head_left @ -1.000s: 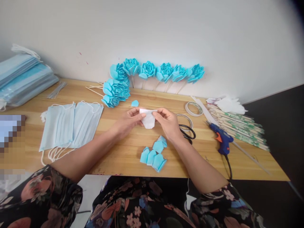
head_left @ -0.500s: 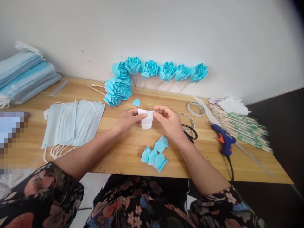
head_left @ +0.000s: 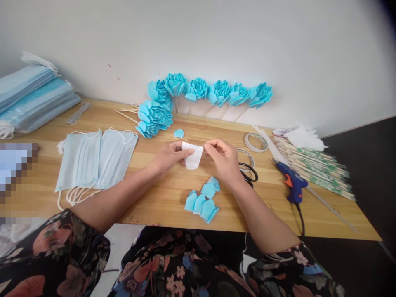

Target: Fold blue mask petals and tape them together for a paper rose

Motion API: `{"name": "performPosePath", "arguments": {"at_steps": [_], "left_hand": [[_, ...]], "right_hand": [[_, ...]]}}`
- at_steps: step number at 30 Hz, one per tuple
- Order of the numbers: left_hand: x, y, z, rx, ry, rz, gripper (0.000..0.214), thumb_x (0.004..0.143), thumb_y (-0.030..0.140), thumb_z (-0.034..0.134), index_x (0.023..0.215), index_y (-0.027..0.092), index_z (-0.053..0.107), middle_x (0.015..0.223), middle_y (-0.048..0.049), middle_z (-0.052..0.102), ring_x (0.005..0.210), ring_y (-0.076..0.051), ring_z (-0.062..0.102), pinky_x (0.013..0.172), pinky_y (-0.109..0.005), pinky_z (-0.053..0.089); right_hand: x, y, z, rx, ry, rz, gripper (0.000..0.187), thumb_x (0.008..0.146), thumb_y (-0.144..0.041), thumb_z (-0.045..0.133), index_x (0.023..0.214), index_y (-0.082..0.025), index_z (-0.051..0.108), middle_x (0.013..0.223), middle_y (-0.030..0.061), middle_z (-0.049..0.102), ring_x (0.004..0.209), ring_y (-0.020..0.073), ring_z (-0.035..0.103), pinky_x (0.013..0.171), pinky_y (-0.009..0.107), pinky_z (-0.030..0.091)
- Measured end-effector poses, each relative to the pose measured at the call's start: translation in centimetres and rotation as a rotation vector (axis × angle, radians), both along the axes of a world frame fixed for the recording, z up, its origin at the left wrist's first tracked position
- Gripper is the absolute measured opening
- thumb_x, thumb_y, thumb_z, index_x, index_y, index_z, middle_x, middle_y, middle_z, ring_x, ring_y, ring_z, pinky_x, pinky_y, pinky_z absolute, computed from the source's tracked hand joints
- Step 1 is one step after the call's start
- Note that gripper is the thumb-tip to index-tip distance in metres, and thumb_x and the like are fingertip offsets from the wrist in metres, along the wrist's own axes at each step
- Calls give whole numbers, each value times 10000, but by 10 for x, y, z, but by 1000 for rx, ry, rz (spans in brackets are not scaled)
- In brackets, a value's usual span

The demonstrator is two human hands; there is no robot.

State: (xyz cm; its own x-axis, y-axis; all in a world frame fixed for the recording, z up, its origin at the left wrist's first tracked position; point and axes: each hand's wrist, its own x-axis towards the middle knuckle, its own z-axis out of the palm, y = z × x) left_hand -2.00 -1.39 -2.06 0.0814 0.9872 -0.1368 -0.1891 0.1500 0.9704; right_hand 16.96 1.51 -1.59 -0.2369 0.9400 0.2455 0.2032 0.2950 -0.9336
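My left hand (head_left: 168,159) and my right hand (head_left: 223,159) together hold a small white petal-shaped piece (head_left: 193,156) above the wooden table (head_left: 163,194). The left fingers pinch its left top corner, the right fingers pinch its right top corner. In front of my hands lies a small pile of folded blue petals (head_left: 202,200). A single blue petal (head_left: 178,133) lies just beyond the hands.
Blue flowers on sticks (head_left: 198,93) lean on the wall. Flat face masks (head_left: 95,159) lie left, a mask stack (head_left: 31,99) far left. Tape rolls (head_left: 255,142), scissors (head_left: 247,173), a blue glue gun (head_left: 292,183) and wrapped sticks (head_left: 315,167) lie right.
The hands stay in the same place with the white piece; the fingers have shifted slightly along its top edge. The view has drifted a little.
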Motion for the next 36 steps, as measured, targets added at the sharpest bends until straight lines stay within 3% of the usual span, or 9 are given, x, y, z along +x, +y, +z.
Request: {"name": "performPosePath", "arguments": {"at_steps": [7,13,23,27,31,36], "left_hand": [[-1,0,1,19,6,3,353,632,425,858,788,140,721,746,-35,710,612,-130,575,566,-267,453],[-5,3,0,-10,41,52,380,598,448,876,725,142,691,672,-14,668,586,-125,558,568,-269,448],[-9,8,-7,15,13,113,403,606,459,875,778,130,718,719,-25,693,595,-117,568,573,-256,447],[-12,12,-8,17,5,158,413,567,448,893,773,135,721,725,-28,705,604,-123,581,567,-250,451],[-14,14,-8,31,20,172,370,578,411,889,754,139,711,701,-24,698,573,-122,573,548,-253,464],[-15,16,-11,79,-17,184,297,609,338,853,739,131,685,694,-15,689,573,-112,583,532,-233,467]], "right_hand": [[-3,0,-2,-47,91,-38,178,870,-368,671,774,-218,668,702,-29,611,692,125,558,696,270,481],[2,11,2,-149,382,-178,220,756,-413,762,727,-227,649,688,-42,554,622,100,506,593,237,496],[1,12,0,-125,310,-110,354,812,-572,674,804,-220,708,749,2,621,699,125,569,628,257,521],[3,11,8,-47,231,-89,399,777,-595,730,695,-217,633,667,-30,564,618,105,533,589,244,487],[10,-7,26,15,59,-99,293,781,-462,771,689,-217,639,595,-47,560,554,98,514,539,240,424],[33,-73,52,56,-98,-148,136,818,-250,733,685,-224,724,631,-19,664,595,126,585,582,271,469]]}}
